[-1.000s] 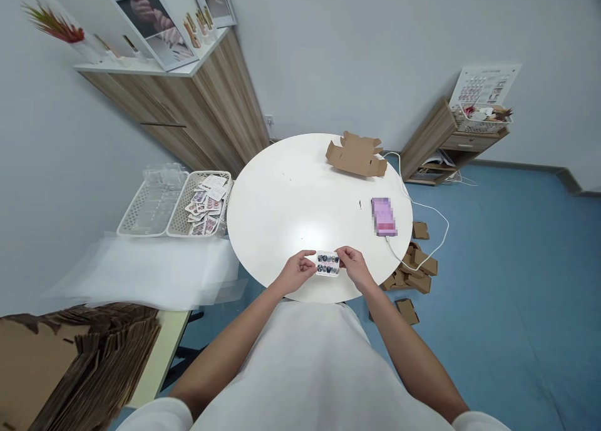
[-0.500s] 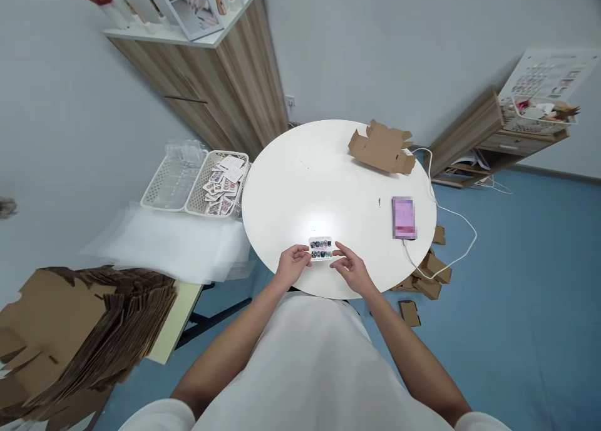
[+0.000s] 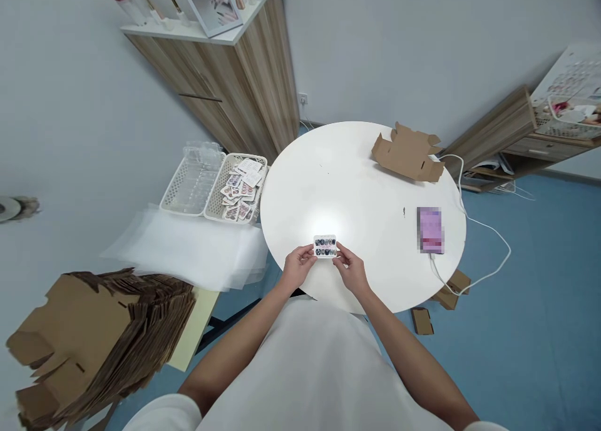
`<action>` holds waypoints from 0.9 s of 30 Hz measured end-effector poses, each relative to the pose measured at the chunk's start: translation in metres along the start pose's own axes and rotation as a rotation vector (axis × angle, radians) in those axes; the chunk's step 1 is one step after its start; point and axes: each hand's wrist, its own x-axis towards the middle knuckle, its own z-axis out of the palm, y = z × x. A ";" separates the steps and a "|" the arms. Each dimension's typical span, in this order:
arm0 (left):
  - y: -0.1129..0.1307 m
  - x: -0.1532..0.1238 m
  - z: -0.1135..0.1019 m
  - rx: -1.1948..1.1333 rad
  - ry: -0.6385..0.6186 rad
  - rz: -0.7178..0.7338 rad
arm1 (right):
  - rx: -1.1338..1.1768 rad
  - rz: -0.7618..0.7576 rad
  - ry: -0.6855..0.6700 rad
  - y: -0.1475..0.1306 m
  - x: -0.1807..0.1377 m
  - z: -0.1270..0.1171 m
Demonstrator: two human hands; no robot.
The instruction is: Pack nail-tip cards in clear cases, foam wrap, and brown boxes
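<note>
A small white card of press-on nails (image 3: 325,246), with two rows of dark and pale patterned nails, is between my hands over the near edge of the round white table (image 3: 300,187). My left hand (image 3: 299,266) pinches the card's left edge with thumb and fingers. At the opposite edge, my right hand (image 3: 351,268) has its fingertips closed on the card. The card faces up, and a bright light reflection lies on the tabletop just beyond it.
An unfolded cardboard box (image 3: 408,154) and a blurred purple phone-like device (image 3: 430,229) with a white cable (image 3: 488,228) lie on the table. Left are a basket of nail cards (image 3: 241,190), a basket of clear plastic (image 3: 192,181), clear sheets (image 3: 188,246) and stacked flat cardboard (image 3: 94,349).
My right fingers have closed in on the card's right edge, and both hands now hold it. The view has shifted, so the table and baskets appear farther right.
</note>
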 end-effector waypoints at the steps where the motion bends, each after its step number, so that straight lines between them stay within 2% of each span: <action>1: -0.001 0.004 -0.006 0.002 0.013 -0.006 | -0.010 -0.011 0.005 -0.002 0.005 0.007; 6: -0.006 0.029 -0.040 -0.016 0.039 -0.034 | -0.060 -0.006 0.053 -0.012 0.034 0.046; 10: -0.008 0.050 -0.069 0.020 0.068 -0.025 | -0.099 0.015 0.028 -0.017 0.061 0.079; 17: -0.022 0.086 -0.112 0.276 0.079 -0.033 | -0.301 0.036 -0.037 -0.014 0.102 0.130; 22: -0.034 0.105 -0.125 0.538 -0.037 -0.001 | -0.466 0.085 -0.080 -0.009 0.119 0.151; 27: -0.034 0.110 -0.124 0.881 -0.132 0.063 | -0.651 0.113 -0.109 -0.007 0.123 0.162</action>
